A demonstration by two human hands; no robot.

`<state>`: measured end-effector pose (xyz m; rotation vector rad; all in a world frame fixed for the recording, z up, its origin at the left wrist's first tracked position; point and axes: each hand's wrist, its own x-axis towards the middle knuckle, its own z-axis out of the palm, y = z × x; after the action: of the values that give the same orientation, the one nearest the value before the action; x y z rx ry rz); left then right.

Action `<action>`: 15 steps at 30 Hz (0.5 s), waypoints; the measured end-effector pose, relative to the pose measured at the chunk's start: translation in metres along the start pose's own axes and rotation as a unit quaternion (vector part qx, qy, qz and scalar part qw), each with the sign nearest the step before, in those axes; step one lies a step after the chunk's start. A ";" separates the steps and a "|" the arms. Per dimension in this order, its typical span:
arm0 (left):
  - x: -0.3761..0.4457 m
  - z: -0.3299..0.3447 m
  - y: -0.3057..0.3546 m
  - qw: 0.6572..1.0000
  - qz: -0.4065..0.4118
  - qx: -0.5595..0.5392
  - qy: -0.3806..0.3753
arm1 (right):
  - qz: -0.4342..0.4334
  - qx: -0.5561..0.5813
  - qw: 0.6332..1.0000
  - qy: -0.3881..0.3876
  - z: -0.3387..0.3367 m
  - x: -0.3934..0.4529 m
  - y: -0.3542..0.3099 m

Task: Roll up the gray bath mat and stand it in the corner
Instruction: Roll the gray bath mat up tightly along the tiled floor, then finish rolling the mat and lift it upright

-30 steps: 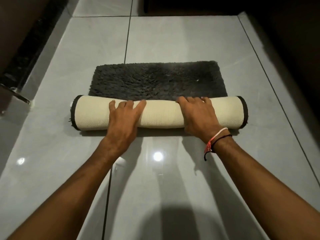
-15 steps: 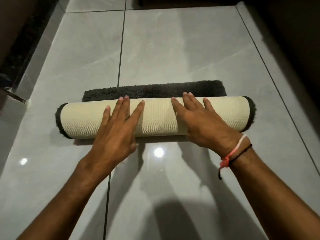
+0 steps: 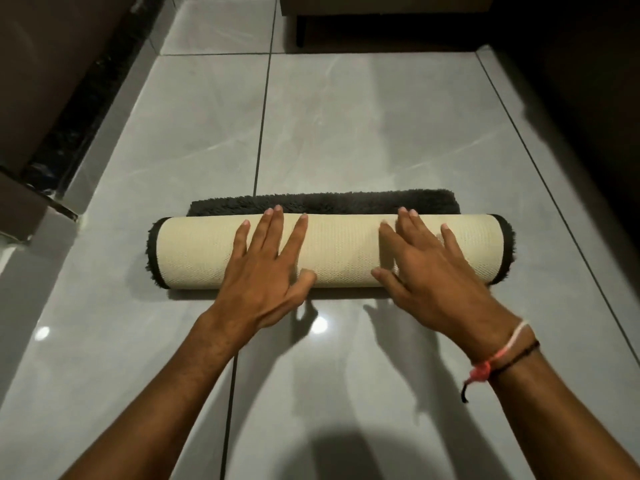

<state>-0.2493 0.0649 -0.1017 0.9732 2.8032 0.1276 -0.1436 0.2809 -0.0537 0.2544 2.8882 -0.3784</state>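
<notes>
The gray bath mat lies across the tiled floor as a thick roll, cream backing outward, dark fuzzy pile showing at both ends. A narrow strip of unrolled gray pile sticks out behind the roll. My left hand rests flat on the roll left of its middle, fingers spread. My right hand presses flat on the roll right of its middle, fingers spread, with red, white and black threads on the wrist. Neither hand wraps around the mat.
Glossy gray floor tiles stretch beyond the roll. A dark wall with a black skirting runs along the left. A dark wall lines the right. Dark furniture on a leg stands at the far end.
The roll has moved away from me and grown thicker; the flat gray part shrank from a wide patch to a thin strip. Both hands went from curled over the roll to flat on it.
</notes>
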 end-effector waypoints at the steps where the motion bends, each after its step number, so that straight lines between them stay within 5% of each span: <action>1: 0.014 -0.002 -0.003 1.000 -0.006 -0.002 -0.004 | 0.010 0.006 1.000 0.004 0.002 -0.003 -0.001; 4: 0.060 -0.016 -0.011 1.000 -0.012 0.005 0.009 | 0.031 0.005 0.999 -0.034 0.010 0.012 -0.003; 8: 0.061 -0.013 -0.002 0.986 -0.009 0.030 0.166 | 0.038 0.001 0.999 -0.027 0.014 0.067 0.010; 15: 0.061 -0.002 -0.006 0.997 -0.009 0.072 -0.029 | 0.059 0.007 0.998 -0.035 0.005 0.112 0.016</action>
<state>-0.3002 0.0980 -0.1081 0.9664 2.7996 -0.1056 -0.2474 0.3109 -0.0887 0.4046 2.7866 -0.3773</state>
